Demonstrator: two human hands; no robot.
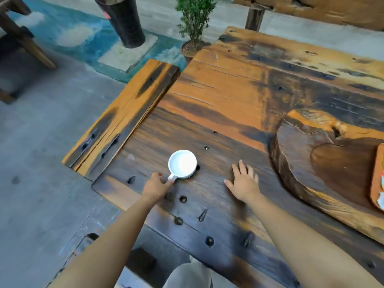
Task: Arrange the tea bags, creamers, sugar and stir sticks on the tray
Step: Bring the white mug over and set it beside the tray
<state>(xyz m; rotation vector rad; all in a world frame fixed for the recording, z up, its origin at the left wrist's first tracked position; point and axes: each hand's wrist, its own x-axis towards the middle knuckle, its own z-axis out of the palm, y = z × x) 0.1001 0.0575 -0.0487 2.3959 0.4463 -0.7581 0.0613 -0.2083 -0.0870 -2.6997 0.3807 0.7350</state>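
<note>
A white mug (pixel 182 164) stands upright near the left front of the dark wooden table (pixel 228 96). My left hand (pixel 155 187) is at its handle, fingers curled around it. My right hand (pixel 244 181) lies flat on the table to the right of the mug, fingers spread, holding nothing. At the far right edge an orange tray (pixel 376 175) is partly in view, resting on a thick carved wooden slab (pixel 307 163). A few small packets (pixel 381 199) lie on the tray, cut off by the frame edge. No stir sticks are visible.
A lower wooden bench (pixel 124 119) adjoins the table's left side. A potted plant (pixel 194 28) stands on the floor beyond the table's far left corner, next to a dark cylinder (pixel 122 19). Metal studs dot the table's front area.
</note>
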